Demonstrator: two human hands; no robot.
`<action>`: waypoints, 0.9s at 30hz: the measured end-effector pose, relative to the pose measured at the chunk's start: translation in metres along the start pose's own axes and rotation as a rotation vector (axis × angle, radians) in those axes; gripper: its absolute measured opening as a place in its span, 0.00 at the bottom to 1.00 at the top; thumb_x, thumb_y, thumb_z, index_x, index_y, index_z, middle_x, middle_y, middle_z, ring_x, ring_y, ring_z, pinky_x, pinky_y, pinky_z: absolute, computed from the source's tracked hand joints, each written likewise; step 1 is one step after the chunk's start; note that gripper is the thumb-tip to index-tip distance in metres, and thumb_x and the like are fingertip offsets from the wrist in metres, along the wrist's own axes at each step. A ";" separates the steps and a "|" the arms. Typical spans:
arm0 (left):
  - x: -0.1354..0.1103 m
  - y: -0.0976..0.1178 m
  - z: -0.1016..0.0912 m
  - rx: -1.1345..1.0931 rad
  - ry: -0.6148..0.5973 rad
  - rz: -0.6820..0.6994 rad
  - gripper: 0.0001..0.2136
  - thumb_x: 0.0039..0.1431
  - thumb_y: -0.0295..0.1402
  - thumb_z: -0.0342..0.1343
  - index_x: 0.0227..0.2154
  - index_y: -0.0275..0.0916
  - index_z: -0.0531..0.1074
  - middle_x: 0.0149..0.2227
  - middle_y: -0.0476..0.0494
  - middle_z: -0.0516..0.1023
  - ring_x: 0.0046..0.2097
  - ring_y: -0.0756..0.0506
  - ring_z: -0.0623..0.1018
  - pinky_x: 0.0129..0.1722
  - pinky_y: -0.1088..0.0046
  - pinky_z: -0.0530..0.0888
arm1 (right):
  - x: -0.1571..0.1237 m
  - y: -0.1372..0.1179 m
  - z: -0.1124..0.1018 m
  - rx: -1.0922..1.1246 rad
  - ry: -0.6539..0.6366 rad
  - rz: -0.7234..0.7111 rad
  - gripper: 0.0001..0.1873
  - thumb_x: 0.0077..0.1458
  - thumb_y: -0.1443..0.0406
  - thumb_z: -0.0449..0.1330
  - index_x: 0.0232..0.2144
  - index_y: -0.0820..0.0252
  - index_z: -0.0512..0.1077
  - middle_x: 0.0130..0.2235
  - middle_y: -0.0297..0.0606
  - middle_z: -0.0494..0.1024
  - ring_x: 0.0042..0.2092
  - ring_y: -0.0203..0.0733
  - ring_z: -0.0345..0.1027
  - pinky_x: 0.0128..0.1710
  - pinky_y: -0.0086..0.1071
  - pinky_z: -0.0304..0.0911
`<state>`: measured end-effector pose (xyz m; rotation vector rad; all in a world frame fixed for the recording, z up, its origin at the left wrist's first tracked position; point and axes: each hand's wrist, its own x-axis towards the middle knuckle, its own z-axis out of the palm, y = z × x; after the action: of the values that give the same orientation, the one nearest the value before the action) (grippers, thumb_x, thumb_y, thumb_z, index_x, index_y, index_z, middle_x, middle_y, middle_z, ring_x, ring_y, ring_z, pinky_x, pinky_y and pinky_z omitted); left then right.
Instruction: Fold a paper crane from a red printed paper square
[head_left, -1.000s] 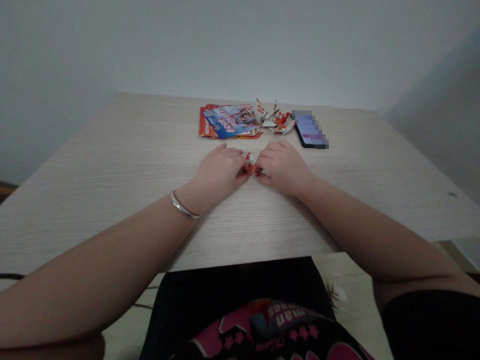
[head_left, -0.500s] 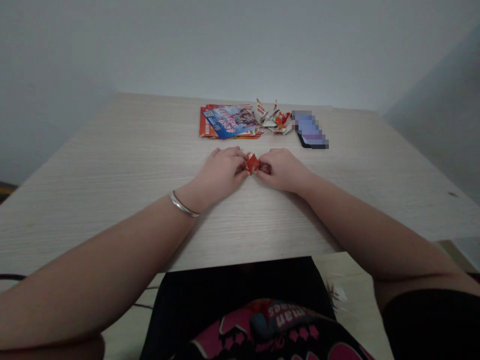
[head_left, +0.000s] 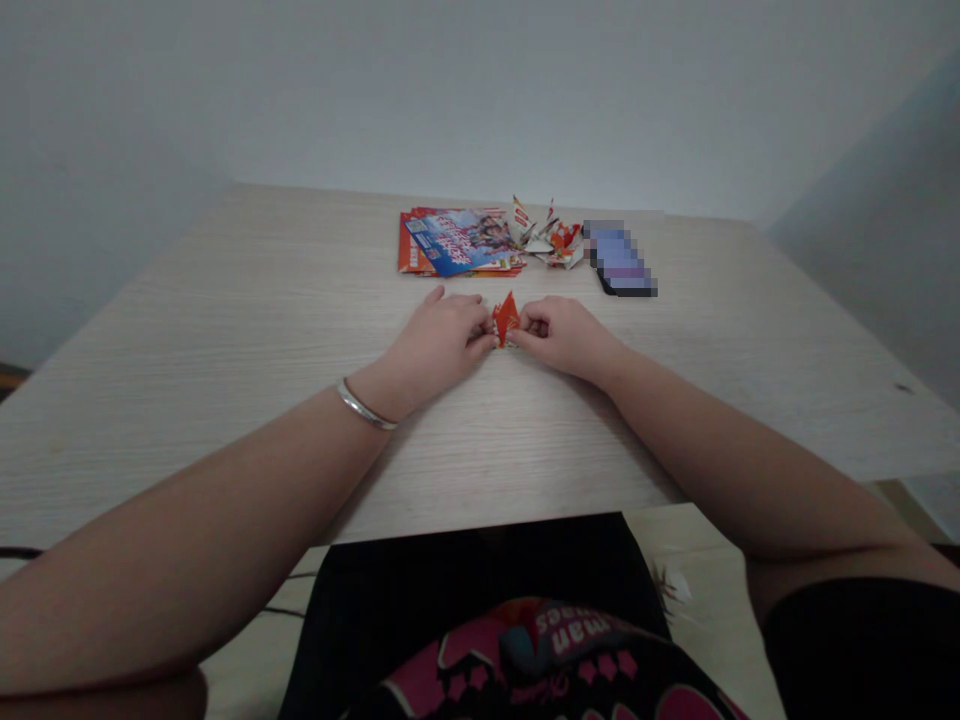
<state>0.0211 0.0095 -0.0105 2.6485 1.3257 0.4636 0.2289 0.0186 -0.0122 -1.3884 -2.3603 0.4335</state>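
Between my hands, at the middle of the table, is a small folded piece of red-orange printed paper (head_left: 505, 318), with one point sticking up away from me. My left hand (head_left: 448, 335) pinches its left edge between thumb and fingers; a silver bangle circles that wrist. On the paper's right side, my right hand (head_left: 562, 333) grips it with thumb and forefinger, the other fingers curled under. The fingertips hide parts of both side edges. Both hands rest low, at or just above the table top.
The pale wood-grain table (head_left: 225, 400) runs back to the wall. Beyond my hands lies a stack of printed leaflets (head_left: 457, 243), a blue one on top. Several folded paper shapes (head_left: 551, 240) stand beside it, then a phone (head_left: 621, 262), partly pixelated.
The folded paper's upper flap has opened upward into a taller point. My right hand's thumb and fingers have shifted their hold slightly; my left hand stays nearly in place.
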 end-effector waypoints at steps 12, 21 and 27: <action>0.002 0.003 0.001 -0.149 0.068 -0.147 0.07 0.62 0.34 0.57 0.29 0.40 0.77 0.37 0.45 0.84 0.43 0.42 0.80 0.66 0.44 0.66 | 0.002 -0.001 0.003 -0.083 0.048 0.066 0.11 0.59 0.59 0.65 0.29 0.59 0.78 0.30 0.35 0.79 0.31 0.38 0.66 0.36 0.34 0.53; 0.002 0.003 0.001 -0.189 0.076 -0.212 0.06 0.61 0.36 0.61 0.31 0.40 0.78 0.41 0.45 0.85 0.51 0.38 0.81 0.70 0.36 0.57 | 0.006 -0.001 0.002 -0.073 0.024 0.150 0.15 0.60 0.54 0.66 0.29 0.59 0.79 0.29 0.35 0.80 0.31 0.38 0.67 0.36 0.35 0.52; 0.000 0.002 0.000 -0.212 0.112 -0.224 0.06 0.61 0.37 0.63 0.31 0.41 0.78 0.41 0.46 0.86 0.48 0.40 0.81 0.70 0.32 0.53 | 0.007 -0.004 0.000 -0.134 -0.014 0.158 0.17 0.64 0.54 0.61 0.30 0.59 0.80 0.29 0.35 0.79 0.30 0.38 0.64 0.35 0.36 0.49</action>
<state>0.0225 0.0083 -0.0104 2.3019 1.4918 0.6861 0.2227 0.0224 -0.0094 -1.6454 -2.3369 0.3333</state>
